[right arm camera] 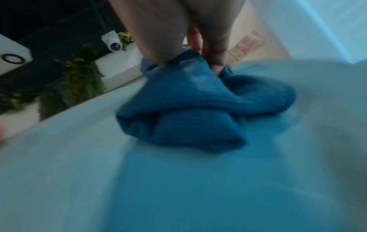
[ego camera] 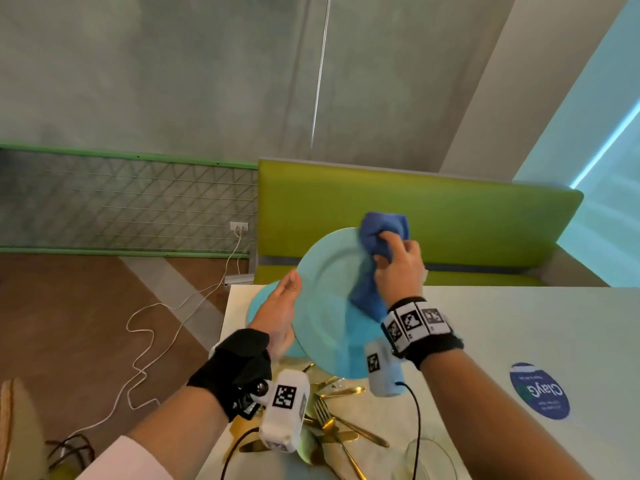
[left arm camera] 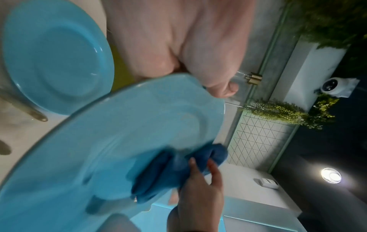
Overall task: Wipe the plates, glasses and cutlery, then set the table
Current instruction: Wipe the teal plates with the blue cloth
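Observation:
A light blue plate (ego camera: 329, 306) is tilted up above the table, and my left hand (ego camera: 282, 306) holds its left rim, thumb over the edge. My right hand (ego camera: 398, 268) grips a bunched dark blue cloth (ego camera: 375, 237) and presses it on the plate's upper right face. The left wrist view shows the same plate (left arm camera: 119, 133), cloth (left arm camera: 174, 169) and my left thumb (left arm camera: 224, 87) on the rim. In the right wrist view the cloth (right arm camera: 198, 106) lies crumpled on the blurred plate (right arm camera: 79, 172). A second blue plate (ego camera: 258, 303) rests on the table behind my left hand.
Gold forks, knives and spoons (ego camera: 332, 424) lie piled on the white table (ego camera: 519, 323) below the plate. A clear glass (ego camera: 426, 459) stands near the front edge. A green bench (ego camera: 415, 220) runs behind the table. A blue round sticker (ego camera: 538, 391) is on the right.

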Tool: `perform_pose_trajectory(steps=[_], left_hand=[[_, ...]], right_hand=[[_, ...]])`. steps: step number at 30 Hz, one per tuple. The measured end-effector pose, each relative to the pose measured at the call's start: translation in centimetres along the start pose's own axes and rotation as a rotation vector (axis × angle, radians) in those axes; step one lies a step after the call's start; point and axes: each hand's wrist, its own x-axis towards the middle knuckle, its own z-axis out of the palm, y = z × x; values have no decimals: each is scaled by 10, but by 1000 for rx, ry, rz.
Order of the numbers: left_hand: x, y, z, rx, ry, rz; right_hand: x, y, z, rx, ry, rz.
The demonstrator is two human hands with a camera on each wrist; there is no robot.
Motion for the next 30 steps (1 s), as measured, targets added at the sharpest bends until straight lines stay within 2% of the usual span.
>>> perform_pose_trajectory(steps=[2,4,7,9,12,14,17,20,23,26,30], left_hand=[[2,0,-5,7,-14,-4],[4,-1,-5,21,-1,13],[8,0,4,31,15,35],[6,9,11,-25,76,57],[8,15,6,-88,122,67],[9,17,-3,-73,146,73],[8,17,-16,-56,116,57],[3,15,-15,-7,40,29],[4,11,-5,-13,26,12],[9,8,6,-11,38,-2],[13,10,0,-51,101,7]], right_hand=[[0,8,-3,-55,-25,78],[-9,4,5,-46,-56,40],[-35,-5,29,33,-74,-186],[-61,-7,42,124,-105,-319],[-96,6,49,150,-244,-450],[-106,29,45,82,-395,-507],[-84,62,30,-26,-450,-428],[-42,65,13,-9,-287,-240],[-11,40,12,-13,-120,-134],[-18,4,25,-3,-167,-190],[-65,-15,45,117,-321,-394]])
